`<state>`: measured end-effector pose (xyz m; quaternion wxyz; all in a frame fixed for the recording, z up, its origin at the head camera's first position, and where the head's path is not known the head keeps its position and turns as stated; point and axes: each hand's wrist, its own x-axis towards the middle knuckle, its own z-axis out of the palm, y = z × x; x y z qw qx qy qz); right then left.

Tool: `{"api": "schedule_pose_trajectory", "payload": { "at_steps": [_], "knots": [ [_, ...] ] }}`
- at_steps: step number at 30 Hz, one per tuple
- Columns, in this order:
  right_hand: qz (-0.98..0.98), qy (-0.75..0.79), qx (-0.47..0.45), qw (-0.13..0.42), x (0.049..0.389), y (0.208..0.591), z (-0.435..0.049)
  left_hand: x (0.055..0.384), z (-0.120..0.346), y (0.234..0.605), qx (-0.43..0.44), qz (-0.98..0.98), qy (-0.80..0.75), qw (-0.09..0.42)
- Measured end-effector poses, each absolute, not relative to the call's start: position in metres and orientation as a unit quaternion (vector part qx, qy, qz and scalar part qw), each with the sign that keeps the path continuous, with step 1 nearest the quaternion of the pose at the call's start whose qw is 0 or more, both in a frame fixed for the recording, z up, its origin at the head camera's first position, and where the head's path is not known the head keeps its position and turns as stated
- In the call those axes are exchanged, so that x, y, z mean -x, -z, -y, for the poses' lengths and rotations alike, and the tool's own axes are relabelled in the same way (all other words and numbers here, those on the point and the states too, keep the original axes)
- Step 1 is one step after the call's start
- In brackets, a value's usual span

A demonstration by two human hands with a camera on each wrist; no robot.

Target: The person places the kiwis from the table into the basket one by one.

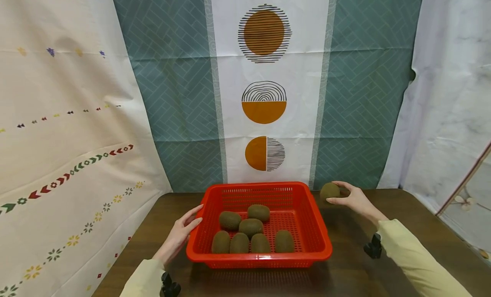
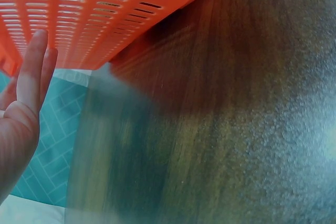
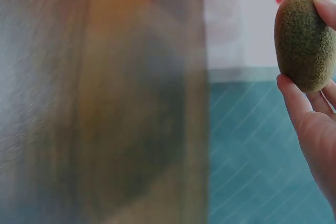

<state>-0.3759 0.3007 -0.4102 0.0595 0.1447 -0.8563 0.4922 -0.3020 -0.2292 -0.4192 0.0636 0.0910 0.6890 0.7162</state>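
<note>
A red plastic basket (image 1: 314, 239) sits on a dark wooden table (image 1: 356, 263) and holds several brown kiwis (image 1: 251, 226). My right hand (image 1: 354, 199) pinches one more kiwi (image 1: 330, 190) just right of the basket's far corner; the right wrist view shows the kiwi (image 3: 305, 41) held between thumb and fingers (image 3: 294, 98). With straight fingers, my left hand (image 1: 184, 229) rests against the basket's left wall; in the left wrist view the fingers (image 2: 32, 66) lie flat beside the slotted red basket (image 2: 105, 19).
Patterned cloth backdrops (image 1: 264, 88) hang behind the table and on the left side. The table's front edge runs near my sleeves. A pale draped sheet (image 1: 449, 88) hangs at the right.
</note>
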Motion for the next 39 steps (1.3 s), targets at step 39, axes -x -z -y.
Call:
{"api": "schedule_pose_trajectory", "payload": {
  "at_steps": [39],
  "knots": [
    [0.821,-0.449,-0.344,-0.078,0.382,0.351,-0.143,0.317,0.236,0.442,-0.099,-0.687,-0.719,0.038]
  ]
}}
